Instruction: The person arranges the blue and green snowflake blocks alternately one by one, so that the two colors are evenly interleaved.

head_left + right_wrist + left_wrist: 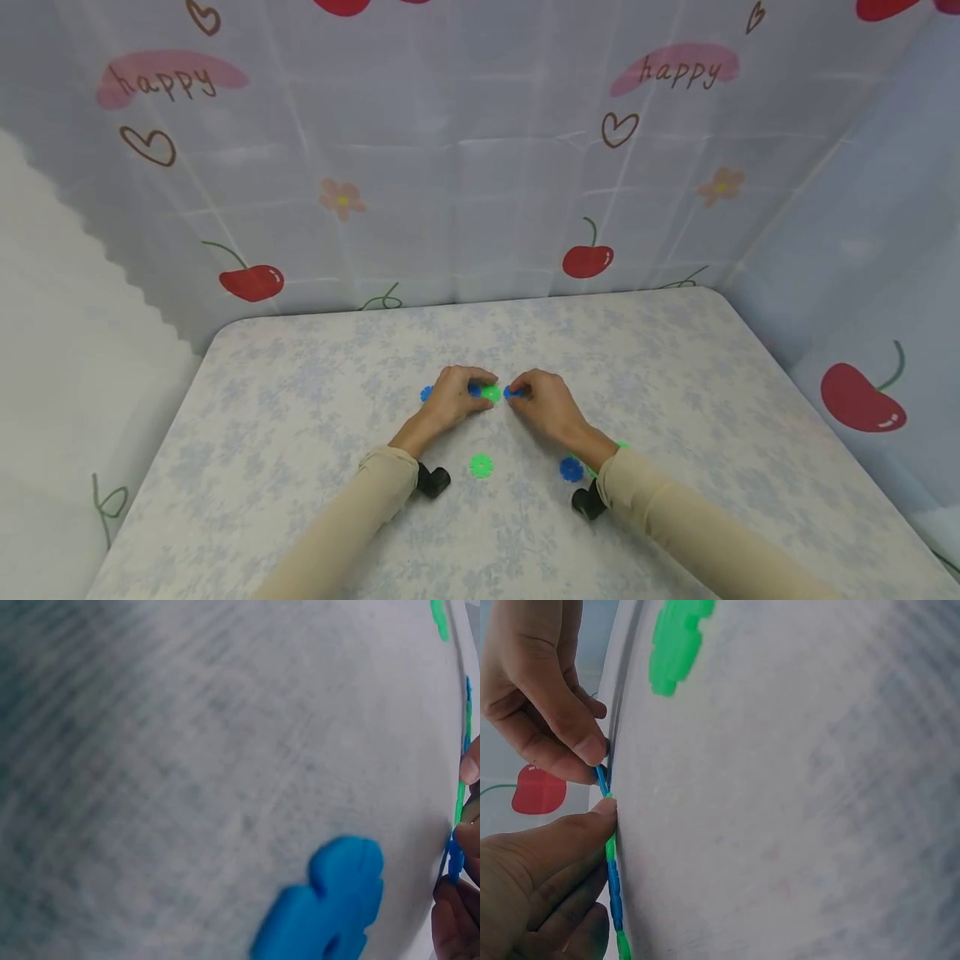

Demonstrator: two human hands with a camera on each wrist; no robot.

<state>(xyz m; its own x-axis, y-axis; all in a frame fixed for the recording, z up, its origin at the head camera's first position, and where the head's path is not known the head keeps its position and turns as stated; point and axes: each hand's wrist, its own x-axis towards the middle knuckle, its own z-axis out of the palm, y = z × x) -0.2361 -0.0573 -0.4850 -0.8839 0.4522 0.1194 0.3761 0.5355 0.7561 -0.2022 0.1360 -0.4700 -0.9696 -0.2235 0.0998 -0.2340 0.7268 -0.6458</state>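
My left hand [452, 397] grips the right end of a row of blue and green flower-shaped discs, with a green disc [491, 393] between thumb and fingers. A blue disc [427, 393] of the row shows left of that hand. My right hand [550, 406] pinches another blue disc [509, 392] just right of the green one. In the left wrist view the blue disc [601, 780] meets the edge of the green disc [610, 847]; whether they interlock I cannot tell.
A loose green disc [482, 466] lies nearer the front. A blue disc [572, 469] and some green pieces [623, 445] lie by the right forearm, partly hidden. Patterned cloth covers the table [300, 500]; a printed curtain [450, 208] stands behind it.
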